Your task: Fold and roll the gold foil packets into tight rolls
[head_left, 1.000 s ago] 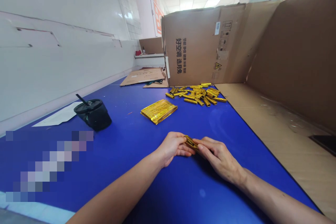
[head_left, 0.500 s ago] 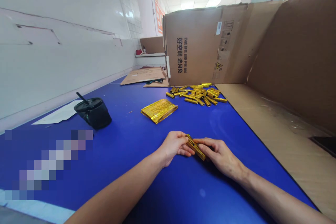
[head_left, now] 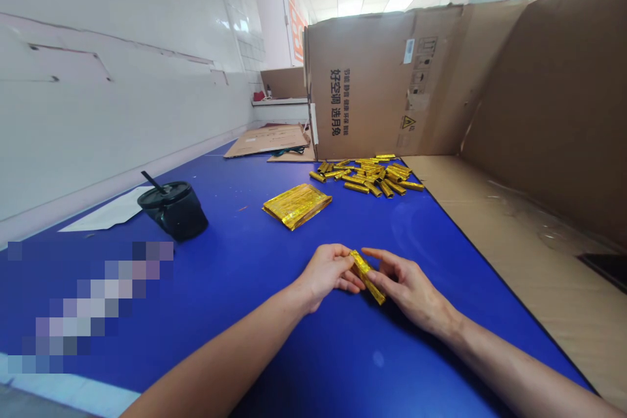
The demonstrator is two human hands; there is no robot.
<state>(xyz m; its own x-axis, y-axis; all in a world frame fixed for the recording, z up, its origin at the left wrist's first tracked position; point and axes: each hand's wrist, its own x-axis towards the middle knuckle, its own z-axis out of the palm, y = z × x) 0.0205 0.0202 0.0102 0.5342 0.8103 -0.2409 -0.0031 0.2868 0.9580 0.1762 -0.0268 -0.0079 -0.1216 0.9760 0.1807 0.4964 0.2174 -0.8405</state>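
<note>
Pinching a gold strip [head_left: 375, 287] over a blue tabletop [head_left: 294, 353]

Clamping the far end of the gold strip between thumb and fingers of the left hand [head_left: 327, 277]. Touching the same strip from the right with the thumb of the right hand [head_left: 411, 287], with forefinger clear of it — impossible to tell about any grip by the fingers hidden beneath. Held slanting toward the near right, between both hands, with the shiny face upward.

Farther out on the blue tabletop, past the left hand: a flat gold stack [head_left: 296, 206]. Beyond and to the right of that, near the right edge: a loose heap of narrow gold pieces [head_left: 375, 175], in front of a large cardboard box [head_left: 377, 85]. Off to the left: a black cup [head_left: 179, 212] with a black straw [head_left: 153, 181], beside a white sheet [head_left: 110, 210].
</note>
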